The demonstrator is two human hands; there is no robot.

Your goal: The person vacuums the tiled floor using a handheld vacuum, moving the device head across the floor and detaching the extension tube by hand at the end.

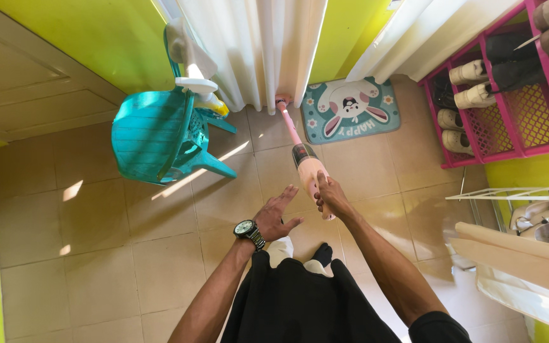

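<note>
My right hand (330, 192) grips the handle of a pink stick vacuum cleaner (305, 164). Its thin pink tube slants up and away, and its head (283, 100) rests on the tiled floor at the foot of a white curtain (268, 44). My left hand (276, 213) hovers just left of the vacuum's body with fingers spread, holding nothing. A watch with a metal band sits on that wrist. Below my arms I see my dark clothing and my feet in one white and one black sock.
A teal plastic chair (154, 133) lies tipped at left with a white object on it. A teal mat (351, 109) with a rabbit picture lies by the curtain. A pink shoe rack (509, 95) with shoes stands at right, a white wire rack (522, 203) below it.
</note>
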